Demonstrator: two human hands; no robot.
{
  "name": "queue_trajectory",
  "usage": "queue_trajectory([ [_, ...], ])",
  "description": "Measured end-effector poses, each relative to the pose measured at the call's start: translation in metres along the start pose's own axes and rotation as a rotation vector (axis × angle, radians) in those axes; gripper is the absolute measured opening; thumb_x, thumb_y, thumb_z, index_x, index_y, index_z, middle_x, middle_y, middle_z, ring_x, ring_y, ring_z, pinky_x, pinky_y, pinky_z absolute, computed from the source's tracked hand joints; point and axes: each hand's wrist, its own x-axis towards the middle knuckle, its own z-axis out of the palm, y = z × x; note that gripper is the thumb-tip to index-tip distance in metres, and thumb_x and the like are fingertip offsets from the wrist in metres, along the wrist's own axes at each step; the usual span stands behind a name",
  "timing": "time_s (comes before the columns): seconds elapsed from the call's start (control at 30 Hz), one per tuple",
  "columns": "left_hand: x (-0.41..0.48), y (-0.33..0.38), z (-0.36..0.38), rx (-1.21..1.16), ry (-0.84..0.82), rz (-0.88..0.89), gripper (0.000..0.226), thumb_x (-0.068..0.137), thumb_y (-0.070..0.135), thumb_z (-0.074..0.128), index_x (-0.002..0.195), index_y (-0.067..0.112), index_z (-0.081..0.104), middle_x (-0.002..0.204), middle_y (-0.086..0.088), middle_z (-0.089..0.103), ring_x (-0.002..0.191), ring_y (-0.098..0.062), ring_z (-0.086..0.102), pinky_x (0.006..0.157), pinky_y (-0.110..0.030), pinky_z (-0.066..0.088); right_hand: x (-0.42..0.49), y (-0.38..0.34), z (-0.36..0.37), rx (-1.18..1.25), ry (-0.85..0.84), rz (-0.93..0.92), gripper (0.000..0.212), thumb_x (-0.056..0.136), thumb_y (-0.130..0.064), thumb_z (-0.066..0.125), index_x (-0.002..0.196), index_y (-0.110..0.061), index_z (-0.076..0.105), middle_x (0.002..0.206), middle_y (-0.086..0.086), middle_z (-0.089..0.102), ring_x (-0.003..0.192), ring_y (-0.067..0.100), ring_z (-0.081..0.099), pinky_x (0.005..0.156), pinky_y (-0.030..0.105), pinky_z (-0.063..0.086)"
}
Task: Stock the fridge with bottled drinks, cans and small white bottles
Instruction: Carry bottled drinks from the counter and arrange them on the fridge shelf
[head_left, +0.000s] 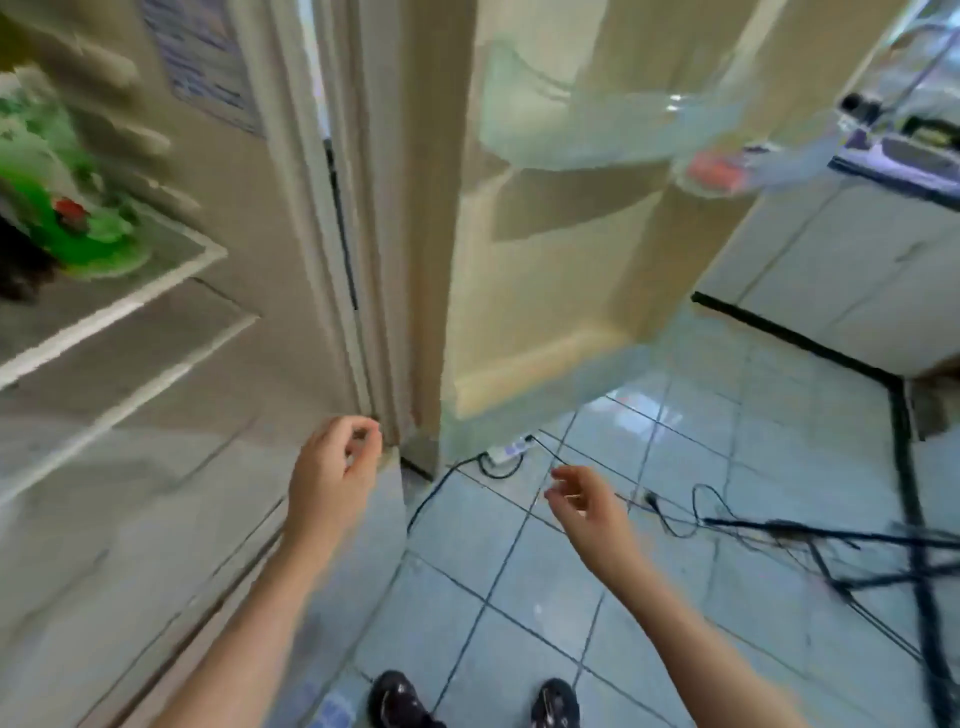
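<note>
Green plastic, smeared by motion blur: what reads as a green bottle with a red spot near its top stands on a glass shelf inside the open fridge, far left of view. Other stock on that shelf is too blurred to name. Handling, as a judgement: a filled drinks bottle would be moderately heavy, stiff-walled and smooth, likely slick if chilled or damp. Best taken round the mid-body with a full wrap, or at the neck under the cap when lifting it clear of neighbours. No cans or small white bottles identifiable here. Fridge door stands open at centre, with a clear door bin high on it. A pale shape with a red-orange band sits at the bin's right end, possibly a bottle lying over; cannot confirm. Left hand hangs near the fridge's lower front corner, fingers loosely curled, grasping nothing. Right hand is out over the tiled floor, fingers relaxed, also empty. Both hands are well apart from the green bottle. Floor carries a white power strip, black cables and dark tripod legs at right; two dark shoes at the bottom edge. Worktop upper right over white cabinets, items on it unclear.
</note>
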Motion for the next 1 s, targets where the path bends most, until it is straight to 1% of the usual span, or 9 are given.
queue_trajectory([
  [0.07, -0.010, -0.005, 0.043, 0.061, -0.238, -0.117, 0.009, 0.094, 0.025, 0.054, 0.089, 0.025, 0.061, 0.091, 0.001, 0.063, 0.084, -0.017, 0.057, 0.070, -0.028, 0.039, -0.020, 0.056, -0.031, 0.077, 0.086, 0.255, 0.015, 0.092, -0.010, 0.056, 0.104, -0.018, 0.057, 0.098, 0.009, 0.067, 0.080, 0.013, 0.065, 0.068, 0.024, 0.048],
  [0.17, -0.041, -0.005, 0.103, 0.142, -0.505, -0.214, 0.015, 0.095, 0.031, 0.052, 0.081, 0.030, 0.057, 0.085, 0.008, 0.063, 0.081, -0.012, 0.057, 0.065, -0.028, 0.041, -0.071, 0.139, -0.071, 0.021, 0.198, 0.518, 0.019, 0.091, -0.013, 0.055, 0.110, -0.013, 0.059, 0.100, 0.009, 0.067, 0.089, 0.025, 0.065, 0.081, 0.035, 0.050],
  [0.3, -0.105, 0.009, 0.182, 0.321, -0.851, -0.250, 0.017, 0.096, 0.024, 0.049, 0.084, 0.015, 0.057, 0.082, -0.008, 0.059, 0.082, -0.023, 0.055, 0.069, -0.031, 0.037, -0.165, 0.235, -0.107, 0.039, 0.213, 0.798, 0.026, 0.092, -0.015, 0.052, 0.116, -0.009, 0.057, 0.108, 0.011, 0.066, 0.097, 0.027, 0.063, 0.086, 0.035, 0.048],
  [0.43, -0.187, 0.037, 0.263, 0.475, -1.073, -0.285, 0.020, 0.098, 0.021, 0.047, 0.091, 0.007, 0.060, 0.097, -0.014, 0.062, 0.092, -0.027, 0.059, 0.081, -0.032, 0.045, -0.269, 0.316, -0.148, 0.088, 0.210, 0.985, 0.029, 0.091, -0.017, 0.052, 0.119, -0.010, 0.056, 0.114, 0.010, 0.065, 0.102, 0.026, 0.062, 0.087, 0.031, 0.046],
  [0.57, -0.275, 0.065, 0.338, 0.568, -1.249, -0.339, 0.019, 0.099, 0.019, 0.045, 0.082, 0.011, 0.049, 0.080, -0.005, 0.052, 0.062, -0.014, 0.043, 0.045, -0.019, 0.030, -0.365, 0.380, -0.195, 0.191, 0.281, 1.156, 0.022, 0.092, -0.015, 0.049, 0.111, -0.011, 0.059, 0.110, 0.011, 0.066, 0.101, 0.026, 0.063, 0.086, 0.028, 0.047],
  [0.73, -0.367, 0.119, 0.425, 0.757, -1.517, -0.140, 0.024, 0.099, 0.025, 0.045, 0.078, 0.016, 0.050, 0.084, -0.005, 0.056, 0.070, -0.017, 0.047, 0.053, -0.024, 0.032, -0.466, 0.431, -0.237, 0.356, 0.444, 1.326, 0.011, 0.092, -0.017, 0.047, 0.094, -0.016, 0.058, 0.103, 0.008, 0.067, 0.099, 0.026, 0.063, 0.081, 0.028, 0.045],
  [0.83, -0.412, 0.156, 0.474, 0.772, -1.595, 0.037, 0.026, 0.094, 0.032, 0.048, 0.077, 0.014, 0.057, 0.089, -0.011, 0.063, 0.082, -0.022, 0.056, 0.073, -0.032, 0.045, -0.507, 0.451, -0.243, 0.505, 0.633, 1.400, 0.015, 0.091, -0.013, 0.048, 0.086, -0.010, 0.062, 0.088, 0.009, 0.068, 0.081, 0.024, 0.065, 0.071, 0.029, 0.045],
  [0.9, -0.436, 0.176, 0.505, 0.829, -1.646, 0.168, 0.024, 0.092, 0.033, 0.049, 0.087, 0.012, 0.060, 0.094, -0.011, 0.065, 0.091, -0.027, 0.061, 0.087, -0.035, 0.047, -0.526, 0.459, -0.241, 0.593, 0.737, 1.460, 0.016, 0.092, -0.013, 0.046, 0.085, -0.012, 0.061, 0.081, 0.007, 0.066, 0.067, 0.019, 0.060, 0.061, 0.028, 0.042],
  [1.0, -0.470, 0.201, 0.550, 0.892, -1.722, 0.256, 0.018, 0.094, 0.024, 0.050, 0.098, 0.010, 0.061, 0.099, -0.011, 0.066, 0.094, -0.028, 0.061, 0.084, -0.033, 0.050, -0.544, 0.475, -0.235, 0.718, 0.806, 1.538, 0.022, 0.095, -0.015, 0.044, 0.081, -0.013, 0.061, 0.079, 0.009, 0.067, 0.076, 0.024, 0.064, 0.064, 0.028, 0.044],
])
